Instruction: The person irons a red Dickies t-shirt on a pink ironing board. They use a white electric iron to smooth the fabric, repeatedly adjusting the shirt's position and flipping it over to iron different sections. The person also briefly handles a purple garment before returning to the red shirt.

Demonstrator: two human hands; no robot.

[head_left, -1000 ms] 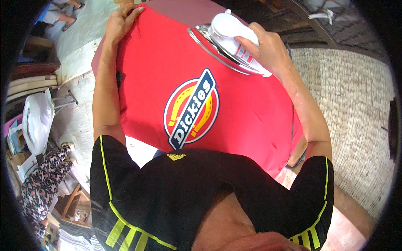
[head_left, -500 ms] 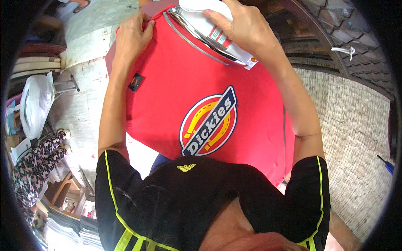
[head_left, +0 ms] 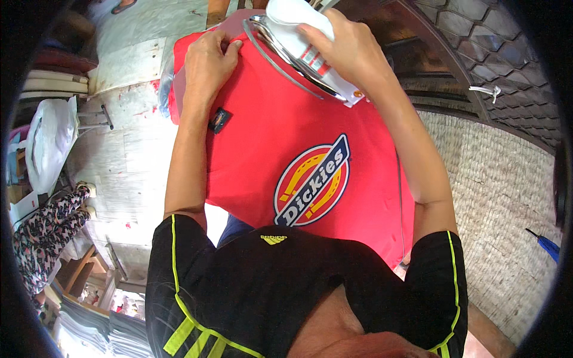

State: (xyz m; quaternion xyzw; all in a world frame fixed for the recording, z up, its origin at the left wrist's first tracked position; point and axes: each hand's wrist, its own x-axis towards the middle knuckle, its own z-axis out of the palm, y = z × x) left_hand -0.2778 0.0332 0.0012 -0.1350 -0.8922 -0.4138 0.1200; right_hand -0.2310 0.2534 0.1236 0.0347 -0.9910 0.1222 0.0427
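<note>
A red garment [head_left: 250, 161] with a round printed emblem lies spread in front of my torso over a surface with a dull maroon cover. My right hand [head_left: 352, 51] is wrapped round the handle of a white clothes iron [head_left: 340, 83] at the far part of the garment. The iron's shiny metal base rests against the red cloth, beside a curved grey strip. Thumb and fingers of my left hand [head_left: 209, 65] pinch the garment's far left edge, left of the iron. A small dark label [head_left: 220, 120] is on the cloth near my left wrist.
To the left are a white plastic bag [head_left: 52, 143], a person's patterned trouser legs [head_left: 51, 232] and stacked folded cloth [head_left: 89, 334]. A metal gate [head_left: 477, 53] with a white tie [head_left: 486, 91] stands at the far right. A blue folded umbrella [head_left: 546, 246] is at the right edge.
The garment and its emblem sit further right and slightly lower in view. My left hand has shifted right, still pinching the edge; the iron is slightly lower, still in my right hand.
</note>
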